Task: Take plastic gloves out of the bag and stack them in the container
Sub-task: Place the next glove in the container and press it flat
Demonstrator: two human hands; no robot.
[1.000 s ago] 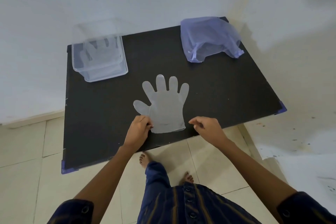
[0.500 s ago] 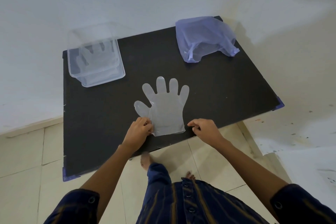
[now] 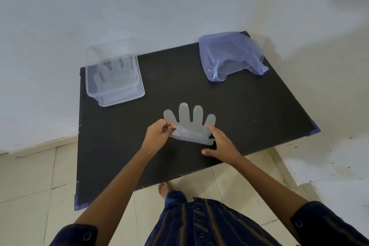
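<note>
We're mid-task. Container [image 3: 114,78] at the bench's [image 3: 249,110] far left holds at least one glove; count unclear through the plastic. Left hand [image 3: 158,136] has a pinch grip on the glove [image 3: 189,124] at bench centre, cuff lifting. Right hand [image 3: 221,144] open, fingers on its edge. Bag [image 3: 229,58] far right, contents unclear.

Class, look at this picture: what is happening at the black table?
A person is lifting a clear plastic glove off the black table. The left hand pinches its cuff edge in a fingertip grip, while the right hand lies open at the other corner. A clear container already holds gloves, and the blue bag sits at the far right.
</note>
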